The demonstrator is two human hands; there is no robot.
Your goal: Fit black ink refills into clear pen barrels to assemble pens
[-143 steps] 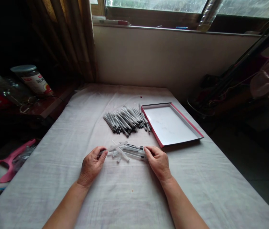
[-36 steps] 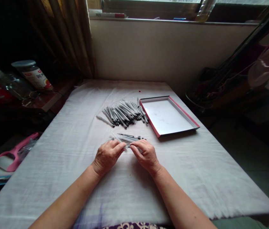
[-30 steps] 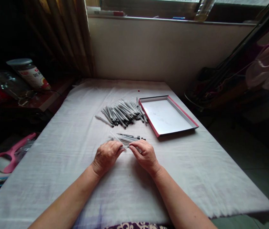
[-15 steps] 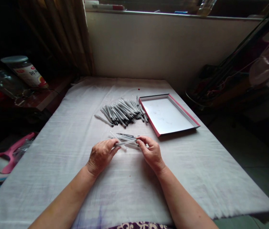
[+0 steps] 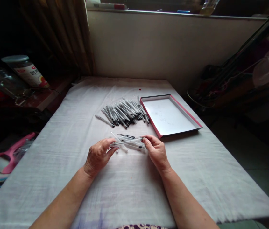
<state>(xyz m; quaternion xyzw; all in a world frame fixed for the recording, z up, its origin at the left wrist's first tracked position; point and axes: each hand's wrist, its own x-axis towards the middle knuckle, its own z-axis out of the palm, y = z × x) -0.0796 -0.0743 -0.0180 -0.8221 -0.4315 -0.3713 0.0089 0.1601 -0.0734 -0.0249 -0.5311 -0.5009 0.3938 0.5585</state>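
A slim, clear pen (image 5: 129, 141) is stretched between my two hands, slightly higher at its right end. The thumb and fingers of my left hand (image 5: 99, 156) are closed on its left end. At the dark right end, my right hand (image 5: 157, 153) pinches with thumb and forefinger; whether that dark bit is a separate part I cannot tell. Beneath the pen lie several loose clear pen parts and dark thin refills (image 5: 126, 135), partly covered by my fingers. Beyond them is a heap of clear pens with black ends (image 5: 123, 111).
A shallow white box lid with red and black edges (image 5: 171, 116) lies right of the heap. Pale cloth (image 5: 129, 197) covers the table. On the left stand a lidded jar (image 5: 30, 71) and a pink-handled item (image 5: 11, 154). A wall (image 5: 160, 47) rises behind.
My hands have moved farther apart, the right one shifting right and the left slightly left. More of the pen between them now shows. The heap and box lid have stayed put.
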